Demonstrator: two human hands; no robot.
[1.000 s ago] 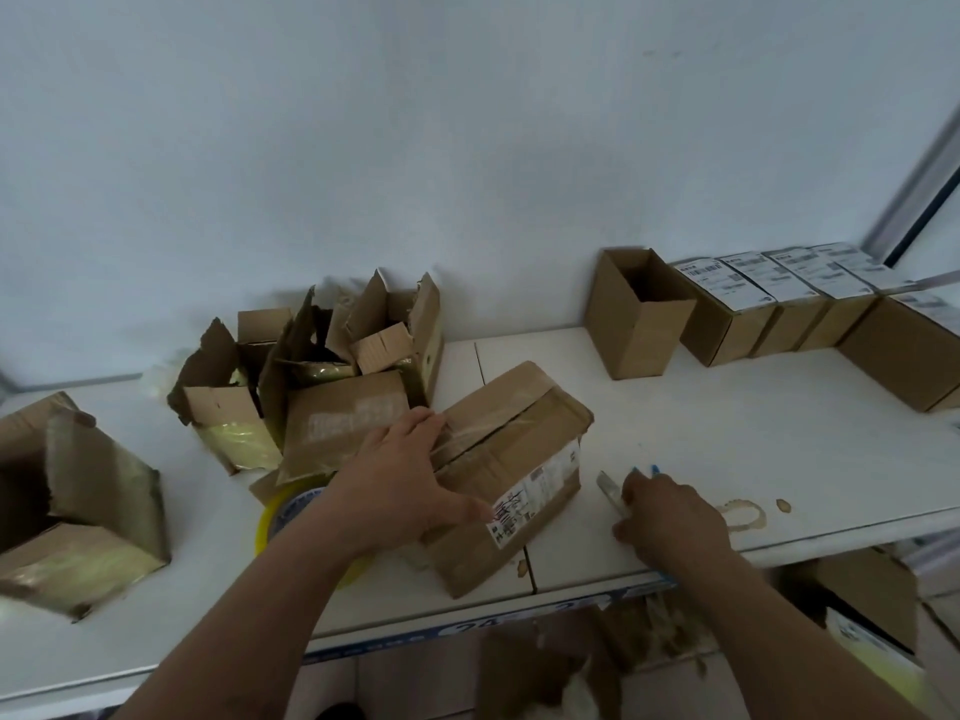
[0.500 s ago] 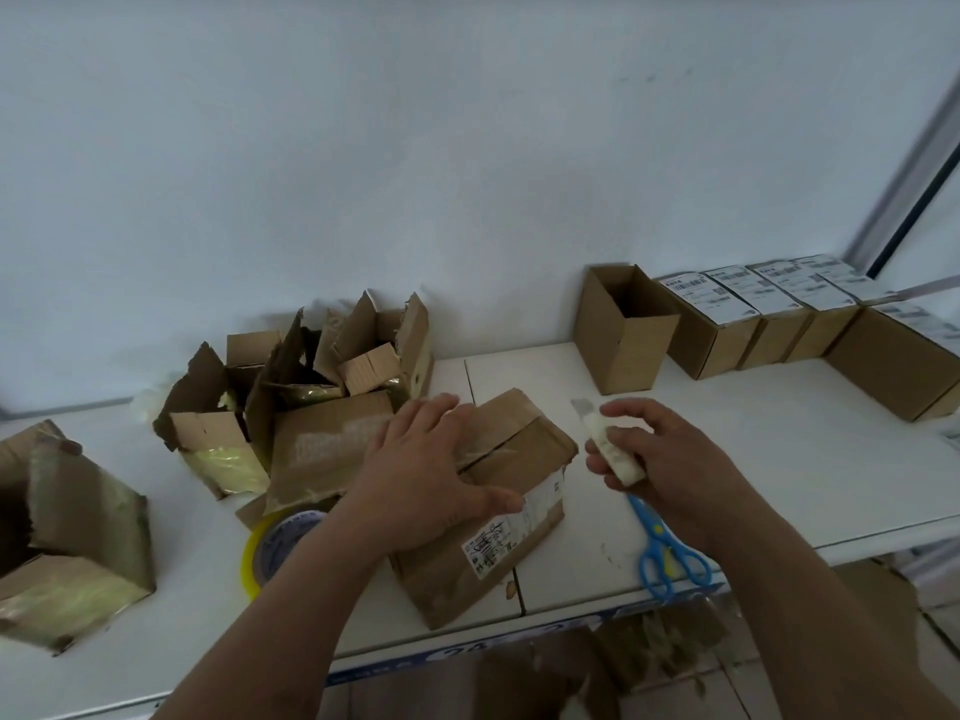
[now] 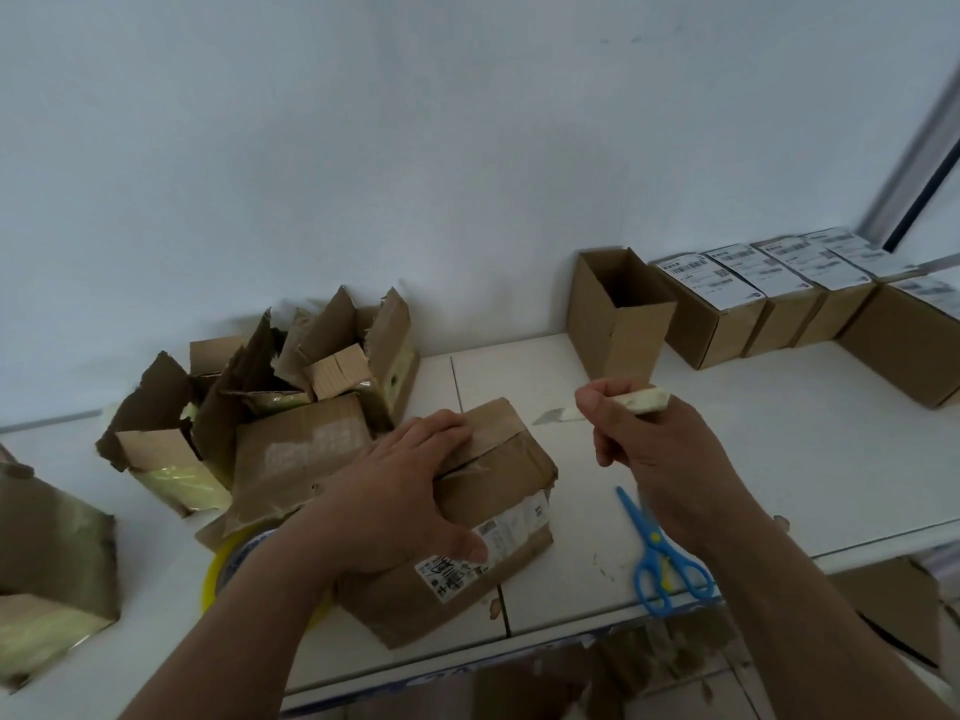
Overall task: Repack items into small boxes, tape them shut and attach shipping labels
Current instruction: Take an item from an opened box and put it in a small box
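Left hand presses flat, fingers spread, on taped parcel at shelf front, steadying it for opening. Right hand, just right of parcel, grips utility knife, blade toward seam. Empty small box waits behind parcel.

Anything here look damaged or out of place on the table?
Yes. The torn-open boxes heaped at the back left have ragged, ripped flaps. The taped box under the left hand is crumpled and sits askew. Blue scissors lie close to the table's front edge.
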